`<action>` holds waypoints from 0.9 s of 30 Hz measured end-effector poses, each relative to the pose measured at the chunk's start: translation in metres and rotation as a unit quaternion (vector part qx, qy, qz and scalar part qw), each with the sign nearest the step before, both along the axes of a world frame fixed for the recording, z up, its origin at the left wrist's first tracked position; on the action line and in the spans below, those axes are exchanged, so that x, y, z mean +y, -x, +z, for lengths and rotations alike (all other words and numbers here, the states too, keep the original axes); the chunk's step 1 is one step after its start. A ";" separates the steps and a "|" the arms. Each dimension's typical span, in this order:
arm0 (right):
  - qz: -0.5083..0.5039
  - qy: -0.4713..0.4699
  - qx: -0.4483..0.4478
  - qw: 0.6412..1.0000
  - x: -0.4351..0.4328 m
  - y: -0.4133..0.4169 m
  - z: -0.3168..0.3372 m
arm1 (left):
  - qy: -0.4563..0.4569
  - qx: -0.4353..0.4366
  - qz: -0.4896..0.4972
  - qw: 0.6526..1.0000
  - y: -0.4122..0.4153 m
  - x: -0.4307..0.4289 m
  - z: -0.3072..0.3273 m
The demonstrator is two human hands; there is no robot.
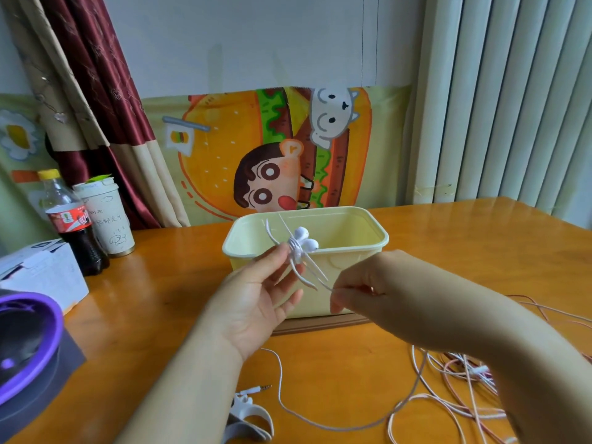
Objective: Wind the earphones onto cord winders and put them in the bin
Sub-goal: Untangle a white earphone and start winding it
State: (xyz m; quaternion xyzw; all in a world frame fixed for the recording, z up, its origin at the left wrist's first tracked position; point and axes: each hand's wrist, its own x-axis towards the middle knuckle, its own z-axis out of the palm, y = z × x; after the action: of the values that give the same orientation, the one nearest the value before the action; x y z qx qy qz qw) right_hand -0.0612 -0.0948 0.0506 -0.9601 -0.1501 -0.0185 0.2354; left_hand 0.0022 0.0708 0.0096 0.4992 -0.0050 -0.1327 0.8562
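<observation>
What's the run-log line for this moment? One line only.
left hand: holds earphones near bin | right hand: pinches cord | spare cords: loose on table

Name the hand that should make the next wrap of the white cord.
Right. The right hand pinches the white cord just below the earbuds, free to loop it. The left hand holds the earbuds by the bin and looks best used as the steady holder.

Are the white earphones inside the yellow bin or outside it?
Out: the left hand holds the earphones up near the bin rim, and the right hand pinches their cord.
</observation>
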 end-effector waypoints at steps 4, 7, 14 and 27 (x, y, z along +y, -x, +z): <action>0.005 0.023 0.033 0.999 0.005 -0.003 -0.006 | 0.057 0.031 -0.018 0.998 0.003 -0.001 0.004; 0.007 0.038 0.050 0.998 0.007 -0.004 -0.009 | 0.073 0.045 -0.022 0.996 0.005 -0.002 0.005; -0.002 0.048 0.041 0.998 0.002 -0.004 -0.006 | 0.030 0.032 -0.013 0.999 0.004 -0.002 0.004; -0.035 0.085 -0.029 0.995 -0.010 -0.004 -0.003 | 0.026 -0.006 0.008 1.000 0.004 -0.005 0.001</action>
State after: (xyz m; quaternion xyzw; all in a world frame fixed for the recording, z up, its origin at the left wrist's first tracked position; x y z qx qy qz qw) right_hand -0.0571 -0.1045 0.0472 -0.9802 -0.1243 -0.0420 0.1481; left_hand -0.0013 0.0662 0.0110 0.4776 -0.0098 -0.1227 0.8699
